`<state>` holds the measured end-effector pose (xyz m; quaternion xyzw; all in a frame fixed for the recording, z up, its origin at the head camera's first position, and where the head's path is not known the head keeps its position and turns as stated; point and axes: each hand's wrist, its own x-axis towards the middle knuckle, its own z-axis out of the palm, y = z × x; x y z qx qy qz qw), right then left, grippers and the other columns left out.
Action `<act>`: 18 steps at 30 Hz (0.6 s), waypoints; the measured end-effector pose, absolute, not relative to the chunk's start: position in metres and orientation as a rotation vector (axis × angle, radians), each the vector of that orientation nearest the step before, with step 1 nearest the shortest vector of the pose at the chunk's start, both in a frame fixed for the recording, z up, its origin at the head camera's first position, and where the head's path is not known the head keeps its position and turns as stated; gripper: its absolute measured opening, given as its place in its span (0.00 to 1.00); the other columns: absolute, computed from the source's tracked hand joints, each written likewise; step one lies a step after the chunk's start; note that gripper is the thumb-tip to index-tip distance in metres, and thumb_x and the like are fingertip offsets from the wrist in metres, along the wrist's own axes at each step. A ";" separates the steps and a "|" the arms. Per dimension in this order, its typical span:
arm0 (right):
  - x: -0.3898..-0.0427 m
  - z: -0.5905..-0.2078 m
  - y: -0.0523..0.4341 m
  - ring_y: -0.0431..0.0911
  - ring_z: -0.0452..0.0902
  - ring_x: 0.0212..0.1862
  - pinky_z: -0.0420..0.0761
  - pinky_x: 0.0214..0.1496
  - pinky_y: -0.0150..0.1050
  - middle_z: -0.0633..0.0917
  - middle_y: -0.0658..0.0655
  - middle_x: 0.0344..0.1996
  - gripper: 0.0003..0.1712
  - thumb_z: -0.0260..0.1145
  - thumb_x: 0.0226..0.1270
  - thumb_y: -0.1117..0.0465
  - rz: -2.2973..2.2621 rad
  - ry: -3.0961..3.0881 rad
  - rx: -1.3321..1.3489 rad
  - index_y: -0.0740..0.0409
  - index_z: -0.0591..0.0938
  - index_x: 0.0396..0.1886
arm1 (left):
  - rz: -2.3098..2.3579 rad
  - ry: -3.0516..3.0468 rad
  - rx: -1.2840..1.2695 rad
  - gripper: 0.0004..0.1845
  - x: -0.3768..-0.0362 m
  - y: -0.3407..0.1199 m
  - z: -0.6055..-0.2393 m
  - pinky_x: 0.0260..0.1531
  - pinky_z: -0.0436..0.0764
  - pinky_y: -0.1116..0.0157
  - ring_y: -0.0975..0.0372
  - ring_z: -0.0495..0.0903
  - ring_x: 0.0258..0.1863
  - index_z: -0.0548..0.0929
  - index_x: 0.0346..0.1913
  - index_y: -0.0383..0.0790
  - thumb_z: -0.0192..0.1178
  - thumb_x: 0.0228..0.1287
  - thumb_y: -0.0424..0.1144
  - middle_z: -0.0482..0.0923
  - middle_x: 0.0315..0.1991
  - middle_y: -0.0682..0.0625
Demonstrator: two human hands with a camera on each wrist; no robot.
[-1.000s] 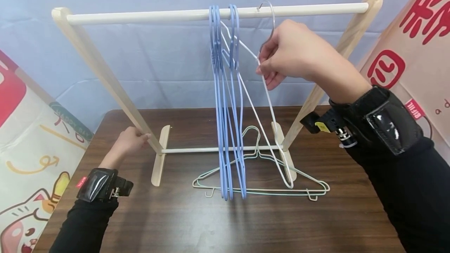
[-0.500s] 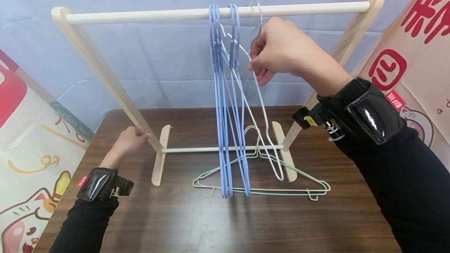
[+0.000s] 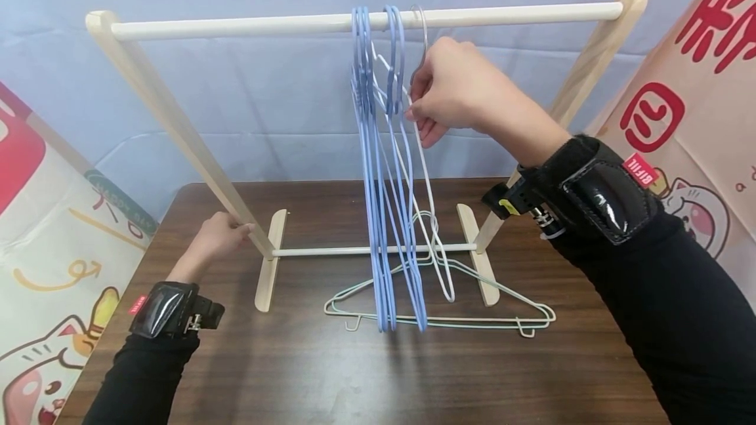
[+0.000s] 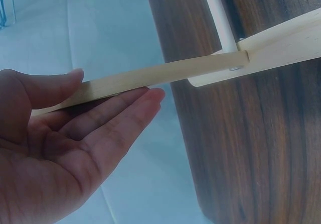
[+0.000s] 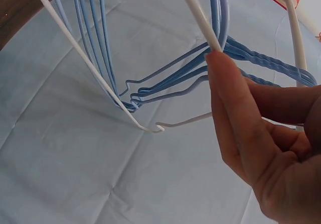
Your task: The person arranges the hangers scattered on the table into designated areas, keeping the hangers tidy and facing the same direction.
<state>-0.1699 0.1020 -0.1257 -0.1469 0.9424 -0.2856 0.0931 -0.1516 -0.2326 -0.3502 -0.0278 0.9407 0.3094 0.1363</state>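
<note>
A wooden rack (image 3: 236,25) stands on a dark table (image 3: 354,379). Several blue hangers (image 3: 378,215) hang from the middle of its top rail. Just right of them hangs a white wire hanger (image 3: 425,176), its hook over the rail. My right hand (image 3: 413,113) pinches that hanger just below its hook. The right wrist view shows my fingertips (image 5: 215,63) on the white wire (image 5: 198,15), with the blue hangers (image 5: 165,83) close beside it. My left hand (image 3: 221,231) holds the rack's left leg (image 4: 165,73) between thumb and fingers (image 4: 115,113), near its foot.
Pale green wire hangers (image 3: 472,323) lie flat on the table under the rack. Printed cartoon panels stand at the left (image 3: 47,248) and right (image 3: 697,84). A light blue cloth (image 3: 266,117) hangs behind the rack.
My right hand has slid the white hanger left along the rail, up against the blue hangers, and its lower end swung left. The left hand has stayed on the leg.
</note>
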 end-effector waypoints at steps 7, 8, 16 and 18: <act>-0.170 -0.127 0.101 0.46 0.82 0.21 0.80 0.27 0.35 0.84 0.64 0.25 0.06 0.61 0.61 0.69 -0.839 2.784 -0.425 0.71 0.77 0.31 | 0.895 2.729 -0.075 0.21 -0.151 -0.232 -0.351 0.34 0.77 0.54 0.43 0.79 0.41 0.75 0.48 0.19 0.46 0.70 0.39 0.78 0.41 0.29; -0.170 -0.126 0.101 0.46 0.82 0.21 0.80 0.27 0.35 0.84 0.64 0.25 0.06 0.61 0.61 0.69 -0.835 2.785 -0.425 0.71 0.76 0.31 | 0.896 2.729 -0.075 0.21 -0.151 -0.233 -0.351 0.34 0.78 0.54 0.43 0.79 0.41 0.75 0.48 0.19 0.46 0.70 0.39 0.78 0.41 0.29; -0.169 -0.123 0.101 0.46 0.82 0.21 0.80 0.27 0.35 0.84 0.63 0.25 0.05 0.61 0.61 0.69 -0.800 2.782 -0.441 0.70 0.77 0.31 | 0.914 2.725 -0.071 0.20 -0.150 -0.233 -0.350 0.36 0.77 0.53 0.44 0.79 0.40 0.74 0.49 0.19 0.46 0.70 0.38 0.78 0.41 0.29; -0.169 -0.123 0.102 0.47 0.82 0.22 0.80 0.28 0.35 0.84 0.63 0.24 0.05 0.61 0.61 0.69 -0.793 2.779 -0.442 0.70 0.77 0.31 | 0.914 2.724 -0.069 0.20 -0.150 -0.233 -0.350 0.36 0.77 0.53 0.44 0.79 0.40 0.75 0.49 0.19 0.46 0.70 0.38 0.78 0.41 0.29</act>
